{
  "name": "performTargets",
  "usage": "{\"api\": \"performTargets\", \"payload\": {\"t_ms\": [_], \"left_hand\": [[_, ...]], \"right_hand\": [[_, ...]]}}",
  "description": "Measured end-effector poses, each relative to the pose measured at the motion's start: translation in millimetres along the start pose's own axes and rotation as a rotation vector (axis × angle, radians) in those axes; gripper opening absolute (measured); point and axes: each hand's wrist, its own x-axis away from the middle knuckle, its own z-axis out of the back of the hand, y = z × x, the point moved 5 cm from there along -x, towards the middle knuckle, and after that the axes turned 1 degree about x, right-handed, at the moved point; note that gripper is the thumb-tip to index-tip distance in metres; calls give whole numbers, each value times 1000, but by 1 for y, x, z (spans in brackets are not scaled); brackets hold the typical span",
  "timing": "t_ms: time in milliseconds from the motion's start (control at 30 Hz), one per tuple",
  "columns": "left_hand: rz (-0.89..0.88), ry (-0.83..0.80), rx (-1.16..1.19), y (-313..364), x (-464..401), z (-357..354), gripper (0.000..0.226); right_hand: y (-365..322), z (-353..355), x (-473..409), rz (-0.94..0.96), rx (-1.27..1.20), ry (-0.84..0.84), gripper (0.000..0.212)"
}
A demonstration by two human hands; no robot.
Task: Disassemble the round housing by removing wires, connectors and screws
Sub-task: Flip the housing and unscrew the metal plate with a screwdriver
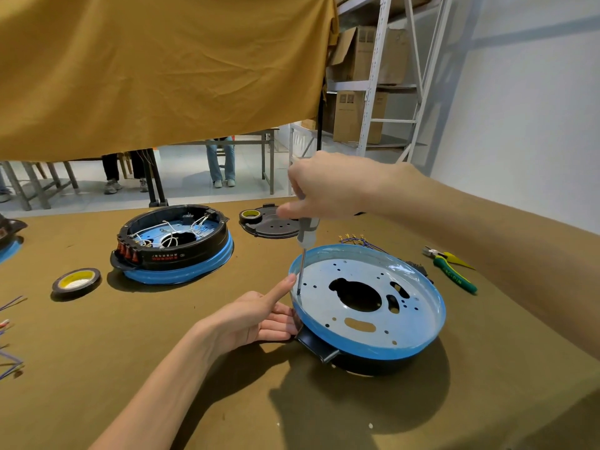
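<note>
Right hand [328, 186] grips screwdriver [306, 235], tip on screw in round housing [373, 339]; left hand [256, 316], fingers straight, steadies rim. Wires apparently out; screws remain.

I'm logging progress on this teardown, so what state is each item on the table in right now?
Near housing: metal plate up, no wires in view.
Screwdriver: upright, tip on the plate near its left edge.
Right hand: grips the screwdriver.
Left hand: fingers straight, steadying the housing's rim.
Far housing: open, white wires inside.
Pliers: lying untouched.
Tape rolls: lying flat.
</note>
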Motion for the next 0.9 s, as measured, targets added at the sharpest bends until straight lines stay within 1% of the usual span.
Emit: {"api": "performTargets", "payload": {"t_ms": [67,100,167,233,267,333,400,433,467,533,567,633,667,733,800,833,867,900], "left_hand": [[7,3,-1,0,1,-1,102],[8,6,0,1,1,-1,102],[8,15,5,1,1,-1,103],[11,18,7,0,1,-1,104],[12,19,8,0,1,-2,105],[13,20,7,1,3,-3,105],[14,11,15,1,4,-3,105],[18,1,21,2,5,-4,105],[24,-10,30,2,5,-4,104],[32,-31,50,3,7,-4,104],[32,-39,55,3,7,-4,104],[33,-38,58,3,8,-4,103],[36,-34,57,3,8,-4,104],[35,-34,51,3,7,-4,104],[28,-41,56,2,6,-3,103],[30,-44,61,2,6,-3,102],[34,-48,64,1,6,-3,101],[37,-51,65,1,7,-3,101]], "right_hand": [[-1,-2,1,46,-141,-28,40],[-2,-1,3,65,-238,-54,37],[-6,3,7,115,-358,-138,52],[-9,4,9,154,-347,-185,66],[-10,4,8,150,-317,-178,67],[-8,4,7,88,-196,-104,57],[-4,6,6,12,-62,1,56],[-3,6,5,15,-47,41,54],[-3,5,5,36,-82,57,49],[-1,6,6,71,-272,35,39],[1,8,7,77,-350,9,41],[5,10,7,94,-416,-55,52],[9,9,6,86,-403,-76,55],[16,3,5,17,-287,-72,52],[22,-3,4,-59,-82,5,54],[24,-6,3,-68,-16,51,56],[25,-9,2,-55,-4,82,54],[26,-10,1,-36,-50,83,49]]}}
